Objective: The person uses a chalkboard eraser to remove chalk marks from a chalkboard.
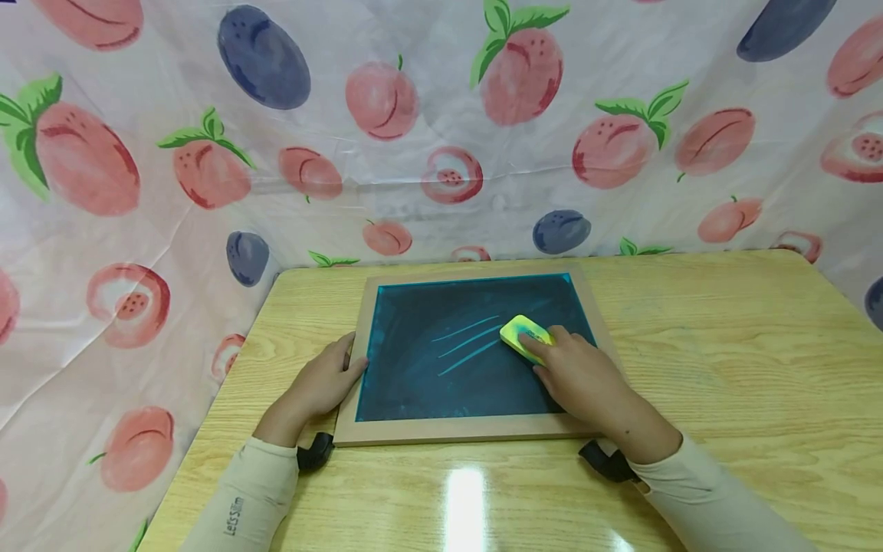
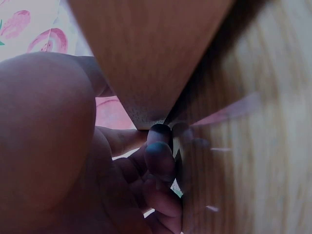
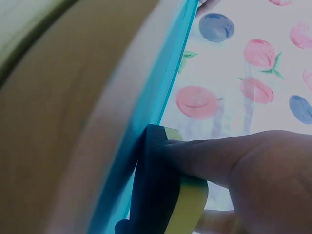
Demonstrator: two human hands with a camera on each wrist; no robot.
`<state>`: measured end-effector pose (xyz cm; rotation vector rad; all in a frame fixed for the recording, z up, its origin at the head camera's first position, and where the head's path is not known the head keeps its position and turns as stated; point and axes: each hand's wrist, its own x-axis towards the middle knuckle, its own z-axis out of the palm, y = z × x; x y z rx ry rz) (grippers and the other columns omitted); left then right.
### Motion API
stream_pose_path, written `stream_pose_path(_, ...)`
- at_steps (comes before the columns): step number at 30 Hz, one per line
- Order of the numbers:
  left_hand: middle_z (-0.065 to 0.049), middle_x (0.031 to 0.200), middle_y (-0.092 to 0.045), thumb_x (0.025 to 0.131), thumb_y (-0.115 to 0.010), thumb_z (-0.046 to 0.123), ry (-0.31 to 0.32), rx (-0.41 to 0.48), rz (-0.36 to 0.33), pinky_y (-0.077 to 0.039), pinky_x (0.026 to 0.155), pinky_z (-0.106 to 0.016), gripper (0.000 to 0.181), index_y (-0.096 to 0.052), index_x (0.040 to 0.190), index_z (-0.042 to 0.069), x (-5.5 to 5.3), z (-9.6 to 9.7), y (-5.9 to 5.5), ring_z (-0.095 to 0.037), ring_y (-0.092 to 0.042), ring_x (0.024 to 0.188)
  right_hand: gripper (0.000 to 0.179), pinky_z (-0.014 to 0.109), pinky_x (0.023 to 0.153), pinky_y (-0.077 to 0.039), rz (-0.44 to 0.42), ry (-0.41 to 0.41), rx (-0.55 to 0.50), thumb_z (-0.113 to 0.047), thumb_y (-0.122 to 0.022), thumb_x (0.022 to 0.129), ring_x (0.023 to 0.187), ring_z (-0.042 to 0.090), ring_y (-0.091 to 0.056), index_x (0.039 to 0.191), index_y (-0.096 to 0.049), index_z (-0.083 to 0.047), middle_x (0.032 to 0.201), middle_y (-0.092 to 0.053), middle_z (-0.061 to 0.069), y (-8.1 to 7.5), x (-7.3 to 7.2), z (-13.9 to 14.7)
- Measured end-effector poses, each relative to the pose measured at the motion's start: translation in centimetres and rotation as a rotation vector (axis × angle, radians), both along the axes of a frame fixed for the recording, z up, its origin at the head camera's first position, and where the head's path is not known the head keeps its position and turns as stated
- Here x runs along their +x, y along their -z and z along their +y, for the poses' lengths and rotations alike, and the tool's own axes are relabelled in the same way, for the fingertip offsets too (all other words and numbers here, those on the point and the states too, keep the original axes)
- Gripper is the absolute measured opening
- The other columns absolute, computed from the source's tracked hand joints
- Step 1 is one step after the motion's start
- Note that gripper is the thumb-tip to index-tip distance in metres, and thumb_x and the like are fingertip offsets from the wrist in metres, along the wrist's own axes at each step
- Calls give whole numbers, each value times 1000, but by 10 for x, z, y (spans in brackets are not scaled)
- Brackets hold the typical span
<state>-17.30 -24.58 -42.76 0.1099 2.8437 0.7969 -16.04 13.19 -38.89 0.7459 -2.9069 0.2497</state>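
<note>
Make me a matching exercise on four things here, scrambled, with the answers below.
Things
1. yellow rounded block-shaped eraser
2. dark rectangular board
3. three thin light-blue lines
4. bare left hand

Places
A. lying on the glossy wood-grain table
B. at the left side of the pale brown wooden frame
C. drawn on a dark surface
D. held in the bare right hand

Pairs: 1-D, 2-A, 3-C, 4-B
</note>
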Motion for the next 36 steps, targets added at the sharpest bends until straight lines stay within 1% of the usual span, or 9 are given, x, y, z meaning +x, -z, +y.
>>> stream_pose_path(5,-10,100,-55,107,-46,36,-1,-6,-7,-45,68,-33,64,-24,159,6,0,0,-1,-17,-55,77,47,45,69,-57,8,-20,-1,-11,-75,90,85,33,-65,135,-64,-18,115,-62,26,1,5,-6)
stream_pose_path(10,-9,99,-55,107,-45,37,2,-8,-7,-45,69,-33,63,-24,159,7,0,0,0,-17,-55,77,49,48,74,-58,14,-50,14,-14,-75,90,94,37,-66,137,-62,-20,122,-61,26,5,14,-18)
stream_pose_path(13,-9,98,-55,107,-45,37,8,-7,-3,-45,69,-34,64,-24,159,7,0,0,0,-16,-55,77,50,49,75,-58,35,-87,22,-16,-76,90,97,39,-66,137,-61,-22,125,-61,26,7,20,-26)
stream_pose_path(17,-9,98,-55,107,-45,38,8,-8,-4,-45,70,-34,64,-24,159,7,-1,-1,0,-16,-55,77,50,47,76,-59,54,-133,31,-18,-76,90,98,39,-67,137,-61,-23,126,-61,24,8,27,-37)
stream_pose_path(24,-9,98,-55,107,-44,39,6,-2,-17,-46,71,-33,64,-23,160,8,-1,-1,1,-17,-55,76,50,46,78,-58,10,-188,29,-20,-73,93,99,37,-67,140,-58,-23,129,-60,23,11,36,-52)
stream_pose_path(28,-9,100,-55,107,-44,39,9,-6,-16,-46,71,-34,65,-23,159,7,-1,-1,0,-16,-55,77,50,45,79,-58,8,-195,19,-20,-72,93,98,34,-66,140,-58,-24,128,-60,22,13,38,-54)
stream_pose_path(32,-9,100,-55,107,-45,39,9,-11,-14,-45,70,-34,66,-22,159,6,0,-1,-1,-17,-55,78,50,45,80,-58,6,-200,25,-22,-70,95,99,33,-65,143,-56,-25,139,-55,20,14,38,-54)
stream_pose_path(34,-9,99,-55,107,-45,39,10,-13,-14,-45,70,-34,66,-22,160,6,0,0,-1,-17,-55,77,50,43,77,-57,14,-208,36,-23,-68,96,95,31,-64,144,-55,-23,148,-50,17,14,38,-54)
stream_pose_path(36,-9,99,-55,107,-44,39,11,-11,-15,-45,70,-34,66,-22,160,6,0,0,-1,-16,-55,77,50,40,72,-56,37,-216,52,-23,-68,97,89,28,-63,145,-56,-22,152,-47,12,14,38,-54)
